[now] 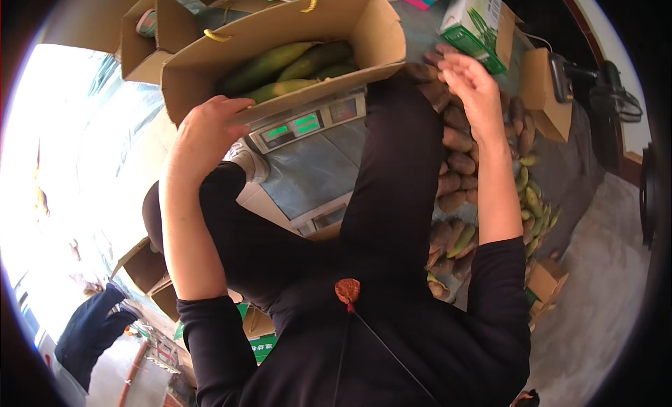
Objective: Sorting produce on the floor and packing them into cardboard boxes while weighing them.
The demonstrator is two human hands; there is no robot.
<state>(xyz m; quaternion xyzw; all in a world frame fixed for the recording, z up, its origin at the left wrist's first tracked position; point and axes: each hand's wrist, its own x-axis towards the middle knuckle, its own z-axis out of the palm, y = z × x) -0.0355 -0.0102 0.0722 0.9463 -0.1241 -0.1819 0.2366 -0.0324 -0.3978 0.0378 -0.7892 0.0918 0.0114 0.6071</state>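
An open cardboard carton [283, 29] with yellow rope handles stands in front of me. Inside lie several long green radish-like vegetables [269, 64]. It rests on a digital scale [301, 125] with lit green displays. My left hand [210, 130] grips the near rim of the carton at its left end, fingers over the edge. To the right of the carton, my right hand [467, 78] hovers by a heap of reddish-brown root vegetables [458, 141]. Its fingers are partly bent and slightly apart, and I see nothing held in them.
Smaller green vegetables [535, 207] lie along the heap's right side. A white and green box [479, 25] stands beyond my right hand, a plain brown box [546, 92] farther right. A black fan-like device [612, 92] is at the right wall. Another open carton [155, 32] stands far left.
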